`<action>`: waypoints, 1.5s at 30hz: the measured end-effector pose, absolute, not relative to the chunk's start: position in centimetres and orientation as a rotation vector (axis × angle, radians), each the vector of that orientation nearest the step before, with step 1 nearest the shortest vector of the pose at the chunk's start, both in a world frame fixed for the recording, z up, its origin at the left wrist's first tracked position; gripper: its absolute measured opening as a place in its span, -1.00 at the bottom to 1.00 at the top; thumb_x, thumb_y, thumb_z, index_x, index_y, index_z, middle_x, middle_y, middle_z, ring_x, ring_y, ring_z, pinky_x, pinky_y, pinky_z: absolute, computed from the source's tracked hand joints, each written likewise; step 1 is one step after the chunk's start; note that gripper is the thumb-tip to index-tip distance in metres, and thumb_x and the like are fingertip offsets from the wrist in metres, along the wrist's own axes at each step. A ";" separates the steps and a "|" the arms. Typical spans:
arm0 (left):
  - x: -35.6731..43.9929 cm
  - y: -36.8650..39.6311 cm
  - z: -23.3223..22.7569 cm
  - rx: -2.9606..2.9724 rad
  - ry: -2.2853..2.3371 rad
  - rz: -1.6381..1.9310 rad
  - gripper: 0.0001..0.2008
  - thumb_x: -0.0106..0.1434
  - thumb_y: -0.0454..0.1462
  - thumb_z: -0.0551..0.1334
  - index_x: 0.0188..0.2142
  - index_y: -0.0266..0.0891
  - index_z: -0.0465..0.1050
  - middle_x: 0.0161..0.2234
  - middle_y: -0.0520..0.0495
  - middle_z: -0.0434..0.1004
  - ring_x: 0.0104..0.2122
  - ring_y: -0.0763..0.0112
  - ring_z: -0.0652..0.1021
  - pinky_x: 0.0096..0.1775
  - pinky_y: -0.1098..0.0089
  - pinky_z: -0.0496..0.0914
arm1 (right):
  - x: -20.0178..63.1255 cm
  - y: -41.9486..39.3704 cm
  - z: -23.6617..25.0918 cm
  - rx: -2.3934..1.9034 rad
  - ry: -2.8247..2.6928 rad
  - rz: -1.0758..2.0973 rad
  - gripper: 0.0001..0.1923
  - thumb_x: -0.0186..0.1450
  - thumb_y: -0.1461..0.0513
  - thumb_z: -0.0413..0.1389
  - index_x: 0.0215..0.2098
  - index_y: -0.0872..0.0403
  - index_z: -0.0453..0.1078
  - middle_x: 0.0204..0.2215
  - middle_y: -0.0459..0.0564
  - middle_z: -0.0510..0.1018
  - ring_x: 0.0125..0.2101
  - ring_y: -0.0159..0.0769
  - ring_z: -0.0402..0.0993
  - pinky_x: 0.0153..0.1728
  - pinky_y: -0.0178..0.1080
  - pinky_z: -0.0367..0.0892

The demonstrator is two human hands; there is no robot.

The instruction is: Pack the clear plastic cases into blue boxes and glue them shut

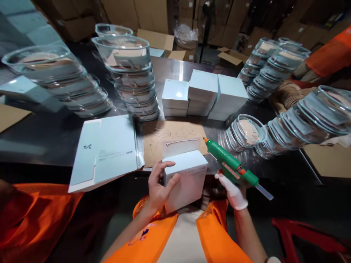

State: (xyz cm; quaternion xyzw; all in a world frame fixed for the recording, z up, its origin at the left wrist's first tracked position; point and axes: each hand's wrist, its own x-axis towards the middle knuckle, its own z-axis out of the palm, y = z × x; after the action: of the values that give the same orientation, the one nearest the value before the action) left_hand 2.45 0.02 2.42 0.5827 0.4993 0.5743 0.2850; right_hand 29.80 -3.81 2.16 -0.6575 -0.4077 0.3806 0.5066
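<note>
My bare left hand (161, 186) grips a pale box (189, 179) at its left side, thumb on the near face and a finger over the top edge. The box's far flap (182, 148) lies out on a brown cardboard sheet (175, 129), with a line of glue along it. In a white glove, my right hand (231, 191) holds a green glue gun (227, 157) by its handle. The gun's orange nozzle points up and left, just right of the flap, and a clear glue stick (264, 191) sticks out at its back.
Flat folded cartons (109, 149) lie at the left. Finished-looking boxes (203, 91) stand behind the cardboard. Stacks of glass bowls rise at the left (134, 76) and right (304, 117), with a short stack (246, 131) near the gun. Orange-clothed people (334, 54) are at both sides.
</note>
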 end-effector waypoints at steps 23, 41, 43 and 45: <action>3.2 0.5 2.2 1.311 1.074 1.441 -0.56 0.14 0.14 0.48 -0.27 -0.15 0.60 -0.14 -0.15 0.58 -0.05 0.08 0.59 -0.01 0.24 0.45 | 26.0 4.1 7.2 -1.232 -0.945 1.463 -0.40 -0.03 -0.04 0.56 -0.10 0.06 0.67 -0.18 0.01 0.75 -0.15 -0.07 0.68 0.01 -0.04 0.55; 2.7 2.3 2.5 1.535 0.757 1.628 -0.90 0.39 -0.18 0.39 -0.21 -0.13 0.61 -0.22 -0.09 0.63 -0.10 0.23 0.62 0.18 0.02 0.47 | 27.6 1.7 8.1 -0.807 -2.107 0.857 -0.68 0.54 0.15 0.14 0.22 -0.08 0.54 0.32 0.16 0.48 0.28 -0.11 0.44 0.29 0.02 0.37; 2.9 2.3 2.5 1.552 0.743 1.647 -0.91 0.39 -0.18 0.38 -0.20 -0.13 0.61 -0.26 -0.06 0.63 -0.17 0.26 0.62 0.17 0.02 0.47 | 27.7 1.8 7.9 -0.786 -2.090 0.876 -0.69 0.54 0.17 0.13 0.21 -0.08 0.53 0.31 0.15 0.50 0.28 -0.11 0.44 0.30 0.04 0.37; 3.1 2.2 2.5 1.569 0.755 1.638 -0.90 0.40 -0.17 0.37 -0.16 -0.13 0.61 -0.26 -0.06 0.63 -0.17 0.26 0.61 0.15 0.04 0.47 | 28.0 1.8 7.6 -0.776 -2.076 0.891 -0.70 0.54 0.18 0.14 0.20 -0.09 0.53 0.29 0.14 0.51 0.26 -0.12 0.46 0.29 0.03 0.38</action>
State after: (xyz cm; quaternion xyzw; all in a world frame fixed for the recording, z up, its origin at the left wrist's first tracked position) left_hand 3.12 2.20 2.46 0.6107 0.2937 0.6374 0.3667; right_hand 27.98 1.82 7.59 -0.3021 -0.8081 0.3471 0.3677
